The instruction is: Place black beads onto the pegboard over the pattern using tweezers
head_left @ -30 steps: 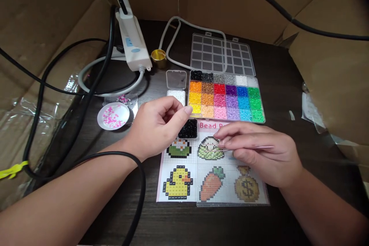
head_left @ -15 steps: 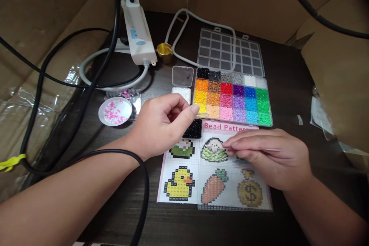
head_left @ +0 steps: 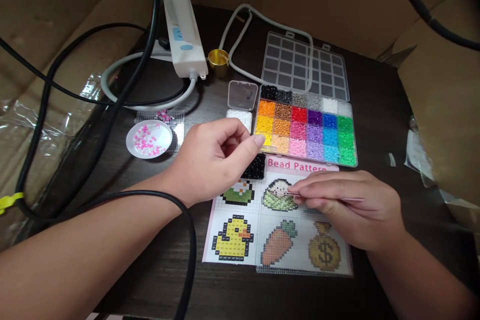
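Observation:
My right hand (head_left: 352,205) is closed around slim tweezers (head_left: 347,197). Their tips are over the dumpling-shaped picture (head_left: 279,197) on the bead pattern sheet (head_left: 234,210). A clear pegboard (head_left: 304,271) lies over the sheet's right part, above the carrot and money bag pictures. My left hand (head_left: 221,160) hovers with curled fingers, thumb against index finger; whatever they hold, if anything, is hidden. Beneath and beside it are a small box of black beads (head_left: 255,167) and a box of white beads (head_left: 240,118), each partly covered. Any bead at the tweezer tips is too small to tell.
A compartment box of coloured beads (head_left: 314,118) lies behind the sheet, its clear lid (head_left: 285,60) opened back. Left are a white dish with pink beads (head_left: 164,134) and another pegboard (head_left: 179,125). A gold cup (head_left: 218,62), power strip (head_left: 187,45) and black cable (head_left: 190,260) lie around.
The view has shifted slightly, moving the far objects a little right and up. Both hands keep nearly the same pose, with the tweezer tips still over the dumpling-shaped picture.

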The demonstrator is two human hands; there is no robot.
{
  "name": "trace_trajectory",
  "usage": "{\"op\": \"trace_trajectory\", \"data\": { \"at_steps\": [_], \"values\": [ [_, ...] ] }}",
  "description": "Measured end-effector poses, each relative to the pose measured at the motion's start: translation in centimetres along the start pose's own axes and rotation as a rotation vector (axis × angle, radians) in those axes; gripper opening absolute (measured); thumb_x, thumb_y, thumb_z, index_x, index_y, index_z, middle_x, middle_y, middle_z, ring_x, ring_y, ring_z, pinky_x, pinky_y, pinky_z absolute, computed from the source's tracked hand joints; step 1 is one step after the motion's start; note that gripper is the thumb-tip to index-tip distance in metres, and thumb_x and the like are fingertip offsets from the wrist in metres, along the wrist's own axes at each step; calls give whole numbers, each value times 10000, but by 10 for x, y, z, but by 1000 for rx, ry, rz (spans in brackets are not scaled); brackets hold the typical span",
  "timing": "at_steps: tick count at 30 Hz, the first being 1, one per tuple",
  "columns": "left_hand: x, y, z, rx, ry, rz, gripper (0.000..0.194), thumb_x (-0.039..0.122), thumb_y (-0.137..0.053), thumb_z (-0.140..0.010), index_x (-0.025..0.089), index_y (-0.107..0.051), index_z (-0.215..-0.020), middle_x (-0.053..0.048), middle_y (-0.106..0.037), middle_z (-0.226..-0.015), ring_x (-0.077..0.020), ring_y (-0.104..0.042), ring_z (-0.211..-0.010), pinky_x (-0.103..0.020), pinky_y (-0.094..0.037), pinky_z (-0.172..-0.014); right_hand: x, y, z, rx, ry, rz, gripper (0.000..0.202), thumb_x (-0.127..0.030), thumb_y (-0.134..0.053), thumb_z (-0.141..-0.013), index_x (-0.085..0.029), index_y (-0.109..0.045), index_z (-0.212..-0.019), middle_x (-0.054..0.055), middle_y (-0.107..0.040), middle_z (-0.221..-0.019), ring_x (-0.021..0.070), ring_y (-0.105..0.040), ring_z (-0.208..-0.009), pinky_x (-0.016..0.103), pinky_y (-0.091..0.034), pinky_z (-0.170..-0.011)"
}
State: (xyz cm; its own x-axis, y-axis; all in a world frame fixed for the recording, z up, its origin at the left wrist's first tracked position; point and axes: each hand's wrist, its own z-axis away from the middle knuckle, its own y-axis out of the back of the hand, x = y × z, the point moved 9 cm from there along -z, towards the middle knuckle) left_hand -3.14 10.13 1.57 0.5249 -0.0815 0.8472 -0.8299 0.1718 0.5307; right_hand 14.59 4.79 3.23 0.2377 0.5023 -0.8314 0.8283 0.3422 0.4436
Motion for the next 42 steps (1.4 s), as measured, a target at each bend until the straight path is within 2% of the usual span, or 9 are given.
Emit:
{"op": "trace_trajectory", "data": {
  "at_steps": [29,42],
  "values": [
    [0,0,0,8,-12,1,297,403,-566,-832,167,-567,-651,22,-523,-542,-97,-441,-513,-228,-349,-490,8,7,4,60,-71,-36,280,-63,-678,-806,-235,-747,-1015,37,-781,-899,172,-742,-770,300,-642,-671],
    [0,0,1,7,-26,-18,305,421,-561,-839,165,-586,-675,16,-545,-560,-101,-457,-521,-230,-354,-494,7,3,1,32,-58,1,277,-52,-687,-792,-222,-752,-1001,38,-783,-887,167,-746,-765,281,-645,-667]
  ]
}}
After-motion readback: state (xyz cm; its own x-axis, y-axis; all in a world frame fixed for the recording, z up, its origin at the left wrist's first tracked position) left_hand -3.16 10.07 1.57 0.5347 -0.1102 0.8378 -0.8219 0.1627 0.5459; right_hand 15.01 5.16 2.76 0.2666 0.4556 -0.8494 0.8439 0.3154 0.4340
